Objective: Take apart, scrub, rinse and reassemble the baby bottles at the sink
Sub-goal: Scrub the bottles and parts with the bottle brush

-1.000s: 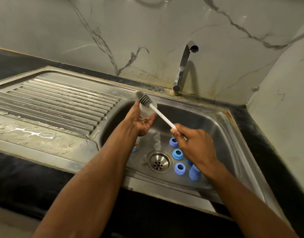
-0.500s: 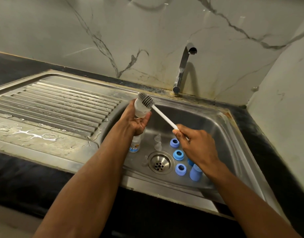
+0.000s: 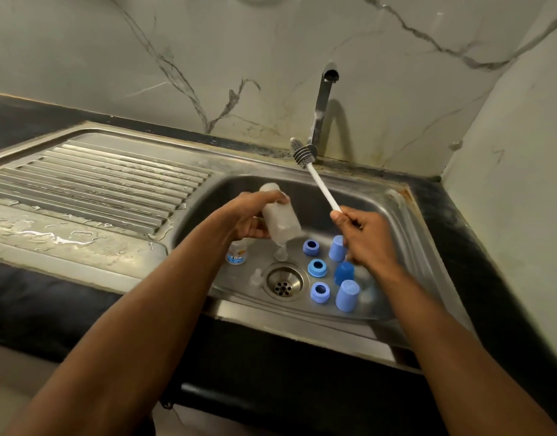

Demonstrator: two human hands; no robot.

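My left hand (image 3: 244,217) grips a clear baby bottle body (image 3: 280,215), tilted with its mouth pointing down over the steel sink basin (image 3: 393,215). A white-handled bottle brush (image 3: 318,180) is held by its lower end in my right hand (image 3: 363,237); its grey bristle head is raised toward the tap and is clear of the bottle. On the basin floor lie three blue collar rings (image 3: 317,267), three blue caps (image 3: 347,294), clear teats (image 3: 281,253) and another bottle (image 3: 237,253) partly hidden under my left hand.
The tap (image 3: 322,102) stands behind the basin with no water running. A round drain (image 3: 283,282) sits in the basin floor. A ribbed steel drainboard (image 3: 91,180) with water puddles lies to the left. Marble walls close in at the back and right.
The brush has come out of the bottle and swung up and right toward the tap. My left hand has lowered the bottle and tipped its mouth downward.
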